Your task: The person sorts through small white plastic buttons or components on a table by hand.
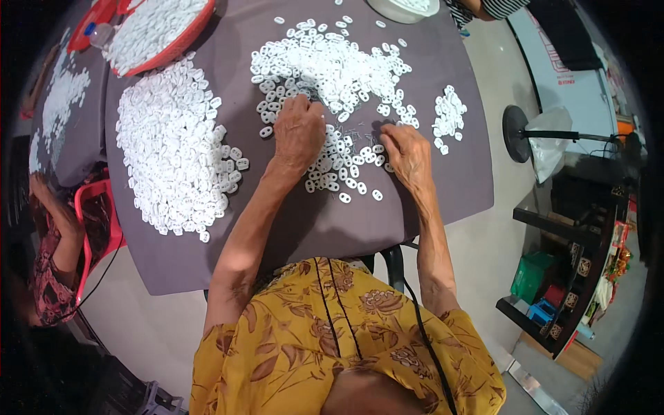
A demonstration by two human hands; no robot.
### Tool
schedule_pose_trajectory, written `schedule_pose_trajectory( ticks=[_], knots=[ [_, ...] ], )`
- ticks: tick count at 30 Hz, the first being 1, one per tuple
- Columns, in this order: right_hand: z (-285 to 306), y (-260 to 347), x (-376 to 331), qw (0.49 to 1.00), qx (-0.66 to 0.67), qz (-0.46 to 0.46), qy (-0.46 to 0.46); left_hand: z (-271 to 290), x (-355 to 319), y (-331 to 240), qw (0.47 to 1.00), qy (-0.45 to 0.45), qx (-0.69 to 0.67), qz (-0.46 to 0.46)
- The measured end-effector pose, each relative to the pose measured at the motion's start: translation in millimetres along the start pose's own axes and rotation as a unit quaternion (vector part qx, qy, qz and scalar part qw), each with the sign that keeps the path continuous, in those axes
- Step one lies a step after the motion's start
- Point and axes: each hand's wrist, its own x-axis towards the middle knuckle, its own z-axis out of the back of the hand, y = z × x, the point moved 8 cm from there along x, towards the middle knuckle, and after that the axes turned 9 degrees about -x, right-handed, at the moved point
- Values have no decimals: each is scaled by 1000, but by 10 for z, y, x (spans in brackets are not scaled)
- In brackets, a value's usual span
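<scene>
Small white oval plastic pieces with two holes lie in a loose pile (pixel 332 66) at the middle of the grey-brown table. My left hand (pixel 299 135) rests at its near left side, fingers curled down among the pieces; whatever they hold is hidden. My right hand (pixel 409 155) is bent at the right of the near cluster of pieces (pixel 340 155), its thumb and fingers drawn together. Nothing in that pinch can be made out. Between the hands, thin grey pin-like bits (pixel 358 135) are scattered on the cloth.
A large heap of white pieces (pixel 169 145) covers the left side, and a small heap (pixel 449 114) lies at right. A red basket (pixel 197 31) and a white bowl (pixel 408 12), both filled, stand at the far side. Other people's arms (pixel 59 214) show at left and far right.
</scene>
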Motion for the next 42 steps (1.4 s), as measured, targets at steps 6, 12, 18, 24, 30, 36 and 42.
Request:
schedule_pose_trajectory(
  ticks=[6, 12, 18, 24, 30, 36, 42],
  knots=[
    [-323, 119, 270, 992, -62, 105, 44, 108, 46, -24, 996, -38, -86, 9],
    [-399, 89, 366, 988, -10, 135, 76, 100, 23, 189, 924, -17, -342, 171],
    [-345, 90, 344, 987, -43, 140, 69, -127, -97, 82, 823, 20, -524, 218],
    [-443, 84, 398, 985, -41, 136, 100, -274, -167, 96, 700, 52, -649, 293],
    [-397, -39, 364, 992, 15, 77, 96, -375, -279, 64, 582, 25, -724, 369],
    [-479, 177, 354, 977, -102, 179, 46, -364, -247, 11, 589, 3, -718, 371],
    [-340, -12, 356, 967, 164, -43, 192, -341, -226, -9, 696, 25, -641, 323]
  ],
)
